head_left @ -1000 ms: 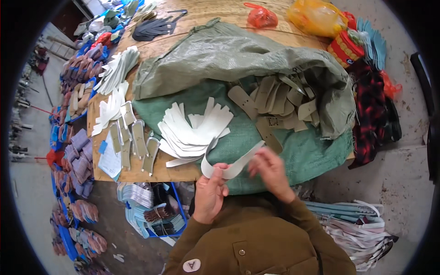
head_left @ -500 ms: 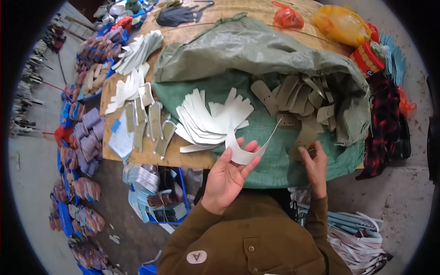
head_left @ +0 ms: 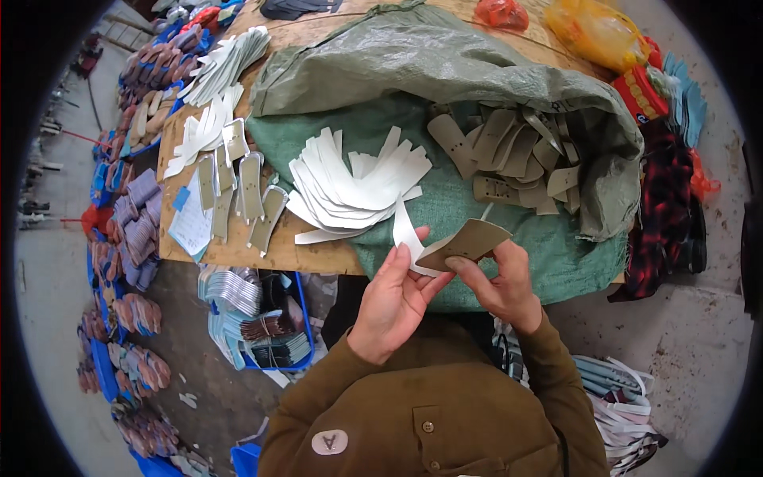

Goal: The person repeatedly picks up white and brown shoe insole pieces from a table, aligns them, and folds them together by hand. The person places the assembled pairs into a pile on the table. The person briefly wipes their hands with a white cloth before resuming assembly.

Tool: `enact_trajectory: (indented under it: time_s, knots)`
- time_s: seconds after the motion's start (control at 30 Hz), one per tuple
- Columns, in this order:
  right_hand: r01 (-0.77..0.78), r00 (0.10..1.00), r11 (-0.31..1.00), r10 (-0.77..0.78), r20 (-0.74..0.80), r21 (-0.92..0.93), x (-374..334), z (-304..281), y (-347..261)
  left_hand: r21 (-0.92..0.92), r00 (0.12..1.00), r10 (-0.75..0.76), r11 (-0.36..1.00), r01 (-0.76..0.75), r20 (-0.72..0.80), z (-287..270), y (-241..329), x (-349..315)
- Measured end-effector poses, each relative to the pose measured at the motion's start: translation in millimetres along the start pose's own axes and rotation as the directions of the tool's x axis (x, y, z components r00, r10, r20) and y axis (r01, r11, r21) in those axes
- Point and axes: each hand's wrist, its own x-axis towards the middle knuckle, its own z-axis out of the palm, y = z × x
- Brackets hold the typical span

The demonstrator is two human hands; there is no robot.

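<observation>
My left hand (head_left: 391, 306) is closed on a curved white strip (head_left: 407, 228), its pointed end sticking up between thumb and fingers. From the right, my right hand (head_left: 509, 288) pinches a tan shaped piece (head_left: 467, 242) with small holes, thumb on its face. This piece lies over part of the white strip, close to my left fingertips. Just beyond, a fanned pile of white strips (head_left: 350, 183) rests on the green woven sack (head_left: 397, 115). More tan pieces (head_left: 517, 151) are heaped in the sack's mouth at the right.
Paired tan-and-white pieces (head_left: 251, 187) lie on the wooden table (head_left: 318, 256) at left, beside a written sheet (head_left: 191, 225). Under the table edge stands a blue crate (head_left: 306, 318) of bundled pieces. A plaid cloth (head_left: 656, 207) hangs at right; bundled strips (head_left: 620, 413) lie below.
My right hand has lifted the tan piece off the sack and brought it left, over the white strip. My left hand keeps hold of the strip. The view has shifted slightly.
</observation>
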Motion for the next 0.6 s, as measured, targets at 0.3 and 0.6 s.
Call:
enact_trajectory:
  time_s: [0.3, 0.6]
  knots:
    - [0.084, 0.996, 0.992, -0.085, -0.009, -0.094, -7.7, 4.9, 12.3, 0.055, 0.999, 0.002, 0.998, 0.0, -0.038, 6.0, -1.0, -3.6]
    - [0.116, 0.993, 0.985, -0.119, -0.016, -0.127, -7.3, 3.1, 12.3, 0.081, 1.0, -0.002, 0.997, 0.004, -0.024, 5.4, -1.4, -0.4]
